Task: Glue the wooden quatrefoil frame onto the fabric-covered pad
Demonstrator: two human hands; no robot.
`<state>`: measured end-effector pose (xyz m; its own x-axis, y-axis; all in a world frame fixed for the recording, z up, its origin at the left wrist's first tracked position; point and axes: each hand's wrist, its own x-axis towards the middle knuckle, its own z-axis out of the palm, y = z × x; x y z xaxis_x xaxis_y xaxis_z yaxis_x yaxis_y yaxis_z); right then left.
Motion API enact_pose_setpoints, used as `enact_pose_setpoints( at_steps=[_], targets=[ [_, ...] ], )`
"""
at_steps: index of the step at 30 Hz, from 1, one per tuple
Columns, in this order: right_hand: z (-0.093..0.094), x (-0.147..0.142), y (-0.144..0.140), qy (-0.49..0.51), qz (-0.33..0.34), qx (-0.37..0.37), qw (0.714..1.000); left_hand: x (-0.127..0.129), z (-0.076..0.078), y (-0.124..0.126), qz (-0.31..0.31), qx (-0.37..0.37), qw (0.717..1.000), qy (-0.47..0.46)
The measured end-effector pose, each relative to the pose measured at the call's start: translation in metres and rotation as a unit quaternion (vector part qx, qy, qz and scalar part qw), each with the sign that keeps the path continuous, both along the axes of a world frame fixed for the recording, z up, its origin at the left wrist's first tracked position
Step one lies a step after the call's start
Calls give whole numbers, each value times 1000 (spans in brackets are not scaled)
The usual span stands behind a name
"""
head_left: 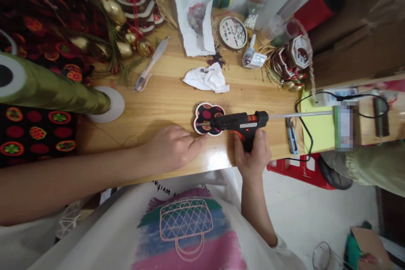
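Note:
A small flower-shaped piece [206, 112] with a pale rim and dark patterned fabric inside lies flat on the wooden table. My right hand [254, 154] grips the handle of a black hot glue gun [242, 123]. The gun's nozzle points left, over the fabric of the piece, and a small red light glows on its body. A long pale glue stick [300, 114] sticks out of the back of the gun. My left hand [177, 147] rests at the table's front edge, fingers mostly curled, with one fingertip on the piece's lower edge.
Crumpled white paper [209, 78] lies behind the piece, near a pen [153, 63] and a round tin [233, 33]. An olive fabric roll [60, 88] stands at left. On the right are blue-handled clippers [291, 137], a black cable [308, 135] and yellow paper [319, 128].

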<state>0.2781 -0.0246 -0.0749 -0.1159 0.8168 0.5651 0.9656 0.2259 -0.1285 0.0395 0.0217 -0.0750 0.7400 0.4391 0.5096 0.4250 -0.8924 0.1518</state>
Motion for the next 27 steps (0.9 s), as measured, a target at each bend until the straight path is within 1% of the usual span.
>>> enact_pose_setpoints(
  at_steps=[2,10,24,27],
  targets=[
    [0,-1,0,-3,-7,2,1000,0,1,0,-2,-7,1000,6],
    [2,-2,2,5,5,5,1000,-1,0,-1,-7,-14,1000,15],
    [-2,-1,0,2,9,27,1000,0,3,1,-6,10,1000,17],
    [-1,-1,0,5,-6,13,1000,0,3,1,-6,10,1000,20]
  ],
)
